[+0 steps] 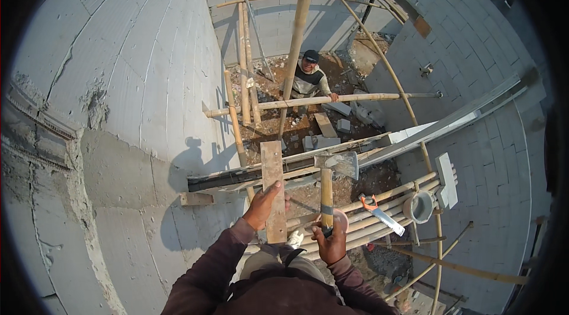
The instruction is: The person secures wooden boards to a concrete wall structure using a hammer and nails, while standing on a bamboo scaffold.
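Note:
My left hand is closed around a long, flat wooden board, held upright in front of me with the thumb along its edge. To its right, my right hand grips the lower end of a hatchet. Its pale wooden handle has a dark band. The broad grey blade at its far end points right. A round pinkish thing shows partly behind the right hand; its kind is hidden. Right of that hand, a handsaw with an orange handle lies across bamboo poles.
Bamboo poles form the platform under me, with a grey bucket and a white block at its right. A bamboo upright rises ahead. Below, a person stands among rubble, touching a horizontal pole. A block wall borders the left.

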`<state>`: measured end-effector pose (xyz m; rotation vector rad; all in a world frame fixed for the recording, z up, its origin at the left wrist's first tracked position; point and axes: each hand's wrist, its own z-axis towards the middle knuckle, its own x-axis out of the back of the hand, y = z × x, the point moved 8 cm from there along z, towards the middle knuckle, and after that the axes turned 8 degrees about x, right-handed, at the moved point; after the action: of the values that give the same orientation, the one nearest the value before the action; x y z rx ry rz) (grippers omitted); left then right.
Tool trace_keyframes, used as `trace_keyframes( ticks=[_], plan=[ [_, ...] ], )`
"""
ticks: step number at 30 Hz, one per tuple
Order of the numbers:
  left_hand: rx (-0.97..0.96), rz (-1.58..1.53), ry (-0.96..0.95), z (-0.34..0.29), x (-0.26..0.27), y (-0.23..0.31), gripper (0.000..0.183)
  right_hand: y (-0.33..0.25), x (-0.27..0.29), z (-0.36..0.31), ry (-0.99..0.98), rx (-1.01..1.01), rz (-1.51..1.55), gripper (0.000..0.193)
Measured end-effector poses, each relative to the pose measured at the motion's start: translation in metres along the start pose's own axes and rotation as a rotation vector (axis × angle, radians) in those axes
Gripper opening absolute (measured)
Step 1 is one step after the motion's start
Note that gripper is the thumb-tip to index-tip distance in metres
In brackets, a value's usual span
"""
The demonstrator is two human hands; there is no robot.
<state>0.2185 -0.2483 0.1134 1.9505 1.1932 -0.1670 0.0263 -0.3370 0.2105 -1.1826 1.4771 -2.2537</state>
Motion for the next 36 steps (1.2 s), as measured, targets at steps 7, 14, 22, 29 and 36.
trace_keyframes(
  ticks=[7,14,22,29,36],
  plan=[
    [0.126,0.13,-0.076,-0.02,0.014,-0.01,0.067,-0.008,0.015,0.009,-0.256,0.004,-0.053,0.031],
    [0.094,0.227,-0.002,-0.028,0.025,-0.005,0.079,-0.149,0.124,0.047,0.532,0.423,0.359,0.063],
    [-0.066,0.459,-0.026,-0.01,0.045,-0.036,0.077,-0.001,-0.007,0.024,-0.267,0.039,-0.281,0.03],
    [0.123,0.276,0.002,-0.041,0.044,-0.027,0.078,-0.134,0.121,0.065,0.502,0.298,0.44,0.056],
    [-0.272,0.573,-0.042,-0.032,0.019,-0.002,0.069,0.0,-0.015,-0.001,-0.283,0.108,-0.328,0.04]
  ],
)
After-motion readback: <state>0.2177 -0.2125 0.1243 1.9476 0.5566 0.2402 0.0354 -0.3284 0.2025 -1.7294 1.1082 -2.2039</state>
